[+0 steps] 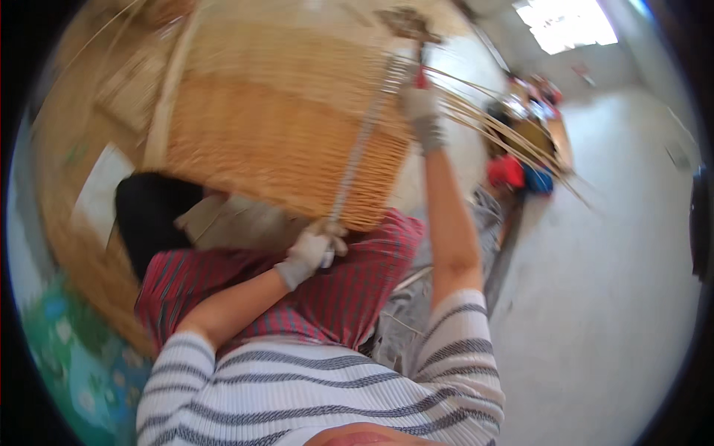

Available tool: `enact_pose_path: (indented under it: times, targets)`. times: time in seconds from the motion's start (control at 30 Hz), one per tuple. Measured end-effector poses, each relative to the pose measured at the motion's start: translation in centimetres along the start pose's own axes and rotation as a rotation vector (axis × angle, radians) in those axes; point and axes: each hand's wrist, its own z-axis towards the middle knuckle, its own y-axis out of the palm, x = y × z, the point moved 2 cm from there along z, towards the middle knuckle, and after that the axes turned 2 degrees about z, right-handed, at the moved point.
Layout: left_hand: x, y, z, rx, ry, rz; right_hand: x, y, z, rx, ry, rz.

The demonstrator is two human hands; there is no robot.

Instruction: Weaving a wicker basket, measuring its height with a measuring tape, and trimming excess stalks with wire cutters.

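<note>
A woven wicker panel [268, 141] lies tilted across my lap, its left side along a pale wooden bar [161, 123]. Over its right part runs a pulled-out tape measure [357, 152]. My left hand [309, 249], in a pale glove, is closed on the tape's case end at the near edge. At the far right corner, my gloved right hand [422, 110] is closed around a red-handled tool [422, 78], whose dark end points away; blur hides its kind. The tape's far end reaches this hand, and whether its fingers grip it is unclear.
Long loose canes [498, 126] stick out rightward from the panel. Beyond them sit a red item [506, 172] and a blue one [538, 179] among clutter. Striped red cloth [327, 293] covers my lap. A colourful mat [74, 357] lies at lower left, grey floor [595, 260] at right.
</note>
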Motion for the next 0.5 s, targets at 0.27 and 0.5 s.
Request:
enact_pose_path:
  times: [0.27,0.5]
  targets:
    - [-1.5,1.8,0.5,-0.003,0.012,-0.045,-0.7,-0.6,3.3,-0.15,-0.253,-0.161]
    - [-0.8,1.8,-0.2,-0.035,0.041,-0.058,1.4,-0.5,4.8,-0.208,-0.062,-0.047]
